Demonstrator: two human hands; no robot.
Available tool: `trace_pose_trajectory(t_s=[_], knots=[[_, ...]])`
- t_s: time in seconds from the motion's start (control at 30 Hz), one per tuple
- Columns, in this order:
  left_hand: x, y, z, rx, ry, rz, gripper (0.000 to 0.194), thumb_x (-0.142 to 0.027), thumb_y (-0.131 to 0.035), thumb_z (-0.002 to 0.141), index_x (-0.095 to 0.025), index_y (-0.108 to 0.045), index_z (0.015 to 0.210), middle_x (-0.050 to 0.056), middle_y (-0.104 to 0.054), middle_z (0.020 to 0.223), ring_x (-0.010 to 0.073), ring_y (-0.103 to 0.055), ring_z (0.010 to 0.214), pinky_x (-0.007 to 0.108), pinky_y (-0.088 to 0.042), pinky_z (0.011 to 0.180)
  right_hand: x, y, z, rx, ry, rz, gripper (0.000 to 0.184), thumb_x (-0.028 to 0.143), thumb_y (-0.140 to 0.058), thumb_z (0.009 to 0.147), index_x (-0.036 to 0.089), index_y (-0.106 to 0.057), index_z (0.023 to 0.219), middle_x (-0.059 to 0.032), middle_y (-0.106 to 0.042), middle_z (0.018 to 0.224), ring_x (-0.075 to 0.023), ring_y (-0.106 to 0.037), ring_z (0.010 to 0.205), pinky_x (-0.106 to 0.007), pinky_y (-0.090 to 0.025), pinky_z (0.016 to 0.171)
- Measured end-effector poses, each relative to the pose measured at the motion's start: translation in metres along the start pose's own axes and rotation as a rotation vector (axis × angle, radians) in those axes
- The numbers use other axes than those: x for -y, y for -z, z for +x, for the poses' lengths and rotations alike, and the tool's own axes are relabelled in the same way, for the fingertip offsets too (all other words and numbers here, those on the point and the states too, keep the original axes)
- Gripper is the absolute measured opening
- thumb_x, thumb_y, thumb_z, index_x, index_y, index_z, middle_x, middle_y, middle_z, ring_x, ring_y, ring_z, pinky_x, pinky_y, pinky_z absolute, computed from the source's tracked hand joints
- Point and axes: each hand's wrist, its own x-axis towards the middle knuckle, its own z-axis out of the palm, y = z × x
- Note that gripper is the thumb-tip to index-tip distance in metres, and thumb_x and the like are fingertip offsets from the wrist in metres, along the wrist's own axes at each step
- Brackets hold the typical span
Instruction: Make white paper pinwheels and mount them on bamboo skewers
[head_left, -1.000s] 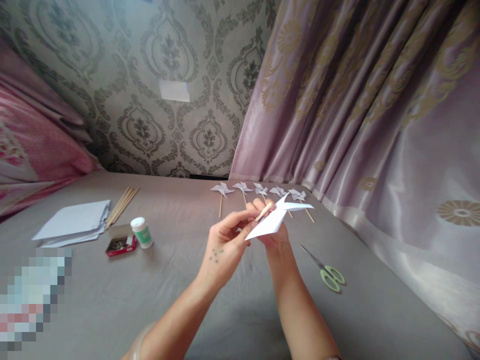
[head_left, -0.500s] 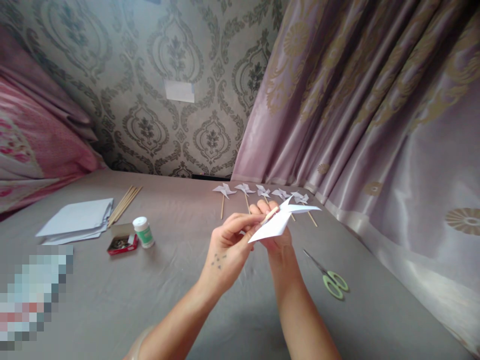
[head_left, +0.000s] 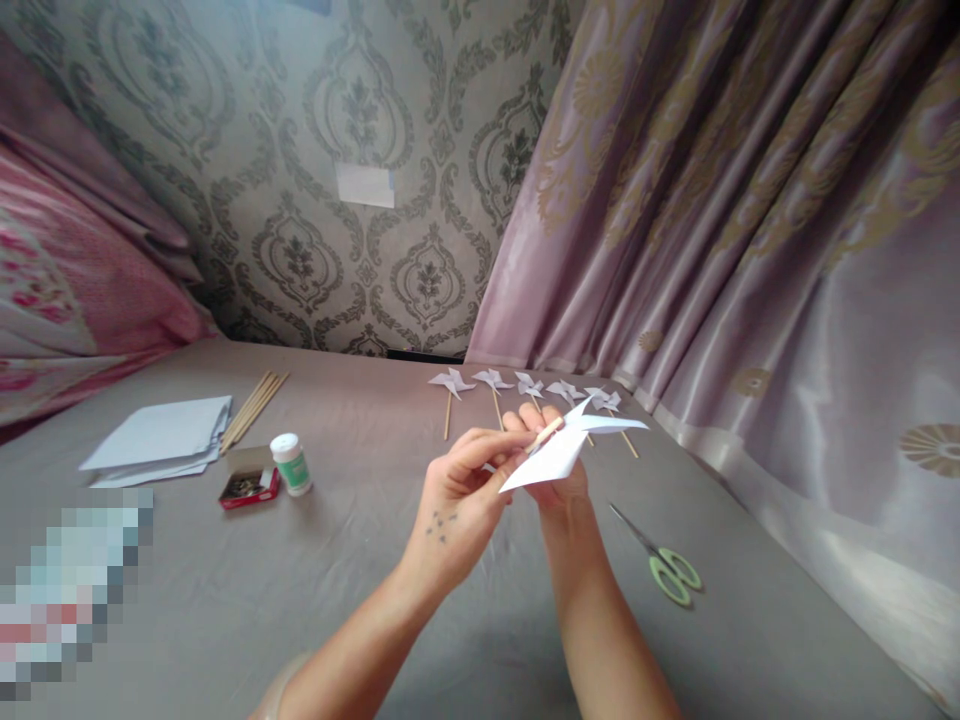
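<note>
A white paper pinwheel (head_left: 549, 463) is tilted in the air between my two hands, its pointed blades facing left, up and right. A short stretch of a wooden stick (head_left: 547, 433) shows along its back edge. My left hand (head_left: 459, 487) is closed, thumb and fingers pinching at the stick and the pinwheel's left side. Behind the paper, my right hand (head_left: 564, 487) has its fingers curled round the pinwheel; its palm is partly hidden. Whether the stick and paper are joined cannot be seen.
Several finished pinwheels on sticks (head_left: 451, 384) lie in a row at the back. Green-handled scissors (head_left: 673, 572) lie at right. To the left are paper sheets (head_left: 157, 432), wooden sticks (head_left: 253, 412), a red box of small metal pieces (head_left: 249, 487) and a white-green bottle (head_left: 290, 465).
My hands keep the same hold on the pinwheel and stick, with only a slight shift. The whole view has moved slightly.
</note>
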Motion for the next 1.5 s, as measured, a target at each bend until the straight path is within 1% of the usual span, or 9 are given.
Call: trace_pose_trajectory(t_s=[0.27, 0.43, 0.57, 0.7, 0.83, 0.97, 1.1, 1.3, 1.5], knots=[[0.002, 0.001, -0.001, -0.013, -0.016, 0.025, 0.015, -0.023, -0.070, 0.071, -0.020, -0.077, 0.084, 0.006, -0.065, 0.080, 0.0131, -0.053, 0.067, 0.020, -0.040, 0.052, -0.001, 0.002, -0.001, 0.038, 0.004, 0.063, 0.042, 0.044, -0.083, 0.056, 0.023, -0.047, 0.053, 0.0053, -0.027, 0.056, -0.0121, -0.027, 0.053, -0.022, -0.029, 0.045], [0.004, 0.006, 0.004, -0.006, 0.005, 0.011, 0.018, -0.022, -0.073, 0.067, -0.018, -0.077, 0.084, 0.005, -0.064, 0.078, 0.0116, -0.051, 0.064, 0.020, -0.039, 0.053, 0.000, 0.004, -0.002, 0.046, 0.042, -0.007, 0.030, 0.042, -0.081, 0.061, 0.025, -0.057, 0.064, 0.0044, -0.042, 0.062, -0.0115, -0.037, 0.056, -0.023, -0.035, 0.047], [0.018, 0.019, 0.016, 0.004, 0.089, -0.085, 0.014, -0.025, -0.073, 0.068, -0.016, -0.074, 0.078, 0.002, -0.062, 0.068, 0.0089, -0.049, 0.057, 0.020, -0.038, 0.052, -0.003, 0.000, 0.000, -0.056, 0.005, -0.116, 0.028, 0.042, -0.080, 0.060, 0.024, -0.066, 0.074, 0.0020, -0.061, 0.068, -0.0132, -0.051, 0.058, -0.027, -0.042, 0.050], [0.037, 0.034, 0.028, -0.004, 0.162, -0.156, 0.014, -0.024, -0.077, 0.063, -0.015, -0.070, 0.072, 0.000, -0.061, 0.061, 0.0092, -0.052, 0.058, 0.021, -0.038, 0.054, -0.009, -0.002, 0.003, -0.198, 0.001, -0.208, 0.029, 0.036, -0.082, 0.057, 0.020, -0.071, 0.078, -0.0015, -0.072, 0.079, -0.0172, -0.062, 0.071, -0.031, -0.050, 0.068], [0.049, 0.047, 0.035, 0.013, 0.226, -0.128, 0.020, -0.025, -0.077, 0.062, -0.014, -0.070, 0.077, 0.001, -0.065, 0.067, 0.0103, -0.056, 0.063, 0.023, -0.041, 0.066, -0.016, 0.000, 0.003, -0.269, 0.024, -0.342, 0.029, 0.034, -0.080, 0.058, 0.018, -0.072, 0.081, -0.0025, -0.074, 0.085, -0.0200, -0.066, 0.080, -0.034, -0.050, 0.079], [0.051, 0.059, 0.037, 0.112, 0.231, -0.083, 0.031, -0.019, -0.076, 0.060, -0.014, -0.070, 0.090, 0.003, -0.069, 0.082, 0.0135, -0.058, 0.077, 0.026, -0.041, 0.081, -0.022, 0.003, 0.002, -0.285, -0.014, -0.490, 0.029, 0.037, -0.079, 0.059, 0.016, -0.073, 0.078, -0.0040, -0.074, 0.081, -0.0206, -0.067, 0.075, -0.033, -0.052, 0.073], [0.046, 0.067, 0.039, 0.099, 0.147, -0.036, 0.046, -0.017, -0.076, 0.059, -0.014, -0.067, 0.105, 0.005, -0.069, 0.098, 0.0175, -0.059, 0.087, 0.027, -0.040, 0.083, -0.027, 0.004, 0.001, -0.245, -0.094, -0.588, 0.033, 0.040, -0.079, 0.060, 0.014, -0.073, 0.079, -0.0057, -0.074, 0.079, -0.0203, -0.067, 0.070, -0.031, -0.052, 0.067], [0.037, 0.069, 0.039, 0.158, 0.102, -0.015, 0.038, -0.024, -0.075, 0.066, -0.013, -0.068, 0.102, 0.007, -0.070, 0.096, 0.0188, -0.060, 0.091, 0.028, -0.042, 0.085, -0.028, 0.001, 0.001, -0.214, -0.067, -0.577, 0.031, 0.038, -0.077, 0.062, 0.015, -0.073, 0.084, -0.0048, -0.075, 0.083, -0.0192, -0.067, 0.073, -0.030, -0.052, 0.070], [0.041, 0.067, 0.041, 0.085, 0.062, 0.008, 0.033, -0.027, -0.079, 0.065, -0.015, -0.071, 0.095, 0.003, -0.072, 0.089, 0.0167, -0.062, 0.084, 0.027, -0.045, 0.083, -0.030, 0.000, 0.001, -0.182, -0.073, -0.539, 0.030, 0.038, -0.078, 0.063, 0.017, -0.073, 0.084, -0.0044, -0.075, 0.085, -0.0194, -0.067, 0.078, -0.030, -0.051, 0.074]])
